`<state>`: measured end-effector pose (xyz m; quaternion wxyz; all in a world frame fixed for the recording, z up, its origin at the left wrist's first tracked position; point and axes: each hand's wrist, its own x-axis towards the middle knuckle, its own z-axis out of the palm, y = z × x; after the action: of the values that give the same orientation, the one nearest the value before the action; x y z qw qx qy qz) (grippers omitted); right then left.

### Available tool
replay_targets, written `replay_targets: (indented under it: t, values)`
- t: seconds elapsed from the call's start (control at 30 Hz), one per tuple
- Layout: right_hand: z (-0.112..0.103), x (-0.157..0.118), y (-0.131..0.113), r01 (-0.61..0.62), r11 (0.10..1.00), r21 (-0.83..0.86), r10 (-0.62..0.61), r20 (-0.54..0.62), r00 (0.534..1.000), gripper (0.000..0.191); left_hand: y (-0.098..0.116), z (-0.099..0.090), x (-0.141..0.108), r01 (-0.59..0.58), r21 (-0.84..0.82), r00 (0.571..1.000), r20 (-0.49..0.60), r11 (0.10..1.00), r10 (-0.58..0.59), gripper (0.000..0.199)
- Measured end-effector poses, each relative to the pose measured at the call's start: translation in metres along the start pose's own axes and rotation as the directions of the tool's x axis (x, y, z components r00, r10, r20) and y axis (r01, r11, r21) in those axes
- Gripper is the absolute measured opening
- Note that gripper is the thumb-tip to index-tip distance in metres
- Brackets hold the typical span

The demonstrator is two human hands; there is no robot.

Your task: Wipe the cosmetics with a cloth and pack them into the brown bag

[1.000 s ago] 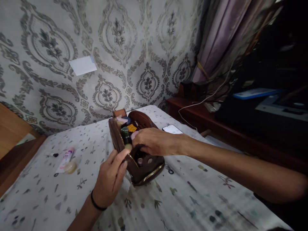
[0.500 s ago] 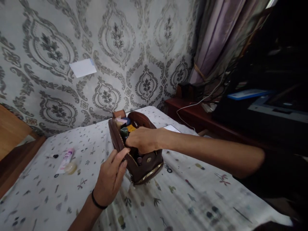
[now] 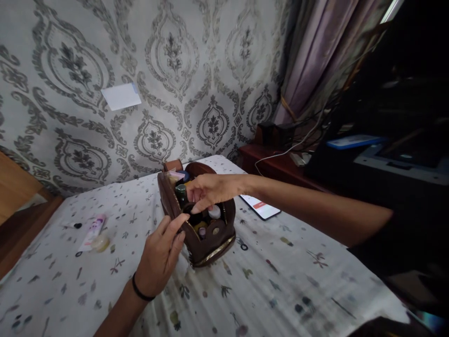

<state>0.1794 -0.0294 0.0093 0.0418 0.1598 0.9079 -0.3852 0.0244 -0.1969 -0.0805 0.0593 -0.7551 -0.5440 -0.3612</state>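
A brown zip-up cosmetic bag [image 3: 210, 250] stands unzipped on the bed. My left hand [image 3: 159, 252], a black band at its wrist, is closed on the bag's near left edge, thumb and fingers pinching the rim. Over the bag's opening reaches my right hand [image 3: 210, 189], its thumb and bent fingers apart, with no held thing showing between them. Beside its fingertips is a bottle with a dark green cap [image 3: 181, 191]. A white round cap [image 3: 214, 212] and a small purplish tube or bottle [image 3: 202, 231] show lower in the bag; other contents are partly hidden by the hand.
A phone [image 3: 263, 208] with a lit screen lies right of the bag. On the left of the printed sheet [image 3: 140, 309] are a pink tube [image 3: 95, 229], a small yellowish jar [image 3: 100, 243] and a black-tipped item [image 3: 77, 225]. A dark red nightstand [image 3: 252, 154] holds cables.
My right hand has risen a little out of the bag and its fingers have spread, uncovering the white cap. The phone shows more fully. My left hand keeps its hold on the rim.
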Motion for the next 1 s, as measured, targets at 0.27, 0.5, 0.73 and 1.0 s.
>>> replay_targets:
  t: [0.27,0.5,0.73,1.0]
  values:
    - [0.002,0.009,0.001,-0.131,0.986,0.099,0.114,0.163,0.980,0.014,-0.001,0.001,-0.001,0.003,0.009,1.000,0.011,1.000,-0.003,0.033]
    - [0.005,0.008,-0.010,-0.097,0.972,-0.212,0.146,0.225,0.963,0.028,-0.002,0.002,0.000,0.008,0.003,1.000,0.007,1.000,-0.008,0.034]
    - [0.015,0.009,-0.011,0.065,0.864,-0.500,0.055,0.222,0.973,0.022,-0.002,0.001,-0.001,0.014,-0.020,1.000,0.007,1.000,-0.014,0.035]
    - [0.011,-0.001,-0.018,-0.047,0.859,-0.510,0.076,0.038,0.996,0.024,-0.002,0.001,-0.001,0.010,-0.028,1.000,0.013,1.000,-0.010,0.036]
